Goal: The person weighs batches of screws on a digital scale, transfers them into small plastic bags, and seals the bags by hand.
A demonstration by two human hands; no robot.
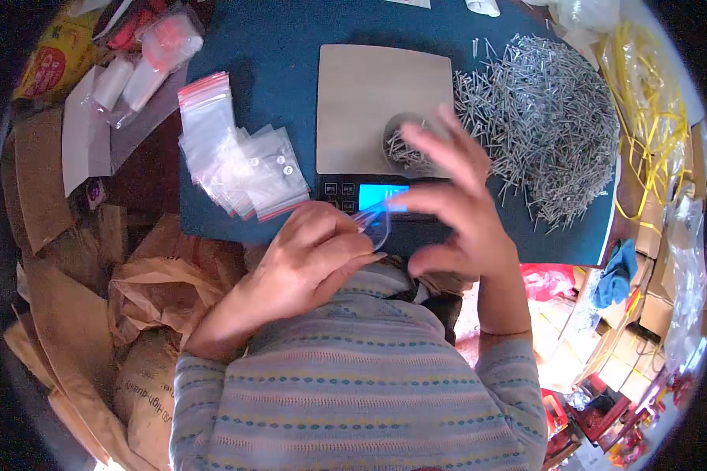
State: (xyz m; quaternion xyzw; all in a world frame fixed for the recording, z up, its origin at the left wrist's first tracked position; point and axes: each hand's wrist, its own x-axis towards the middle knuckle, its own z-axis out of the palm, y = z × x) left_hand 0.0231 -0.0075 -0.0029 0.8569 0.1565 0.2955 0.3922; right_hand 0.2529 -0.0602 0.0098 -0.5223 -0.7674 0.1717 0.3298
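Observation:
My left hand [314, 250] is closed, pinching a small clear plastic bag [379, 229] in front of a digital scale [361, 102]. My right hand [463, 208] is blurred by motion, its fingers spread with nothing visible between them. It hovers over the scale's front right, partly covering a small round dish [391, 135] with some nails in it on the weighing plate. The scale's blue display [373, 196] is lit, but its digits cannot be read. Left of the scale lies a fanned stack of clear zip bags [232, 153] with red strips.
A large heap of loose nails [546, 129] covers the mat's right side. Yellow straps [652, 118] hang beyond it. At the back left are packs of bags [153, 67]. A brown paper sack [165, 290] stands at the lower left; a blue cloth [615, 275] is at the right.

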